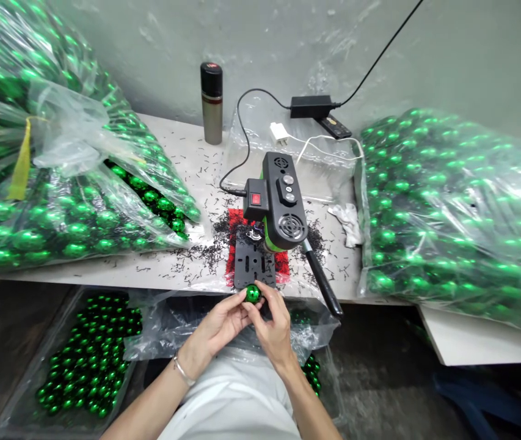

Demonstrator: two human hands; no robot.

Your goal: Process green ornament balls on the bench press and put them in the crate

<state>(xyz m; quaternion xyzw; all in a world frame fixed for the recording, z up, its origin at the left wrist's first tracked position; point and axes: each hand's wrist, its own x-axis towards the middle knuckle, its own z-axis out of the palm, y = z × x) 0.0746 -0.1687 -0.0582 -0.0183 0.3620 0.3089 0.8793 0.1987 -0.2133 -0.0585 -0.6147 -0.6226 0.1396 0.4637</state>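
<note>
A shiny green ball (253,294) is held between the fingertips of my left hand (223,321) and my right hand (272,318), just in front of the table edge. Both hands are closed around it, and the thumbs meet near its lower side. Right beyond the ball lies a slotted black plate (255,263) on a red mat (282,264). Over the plate stands a small black press-like machine (286,201) with round vents, buttons, a red switch and a black lever (322,278) reaching toward me on the right.
Large clear bags of green balls stand left (72,232) and right (448,208) on the table. Small black bits litter the tabletop (187,159). A bottle (212,104), a power adapter (310,106) and cables lie behind. Below left, a clear bin (17,391) contains more balls.
</note>
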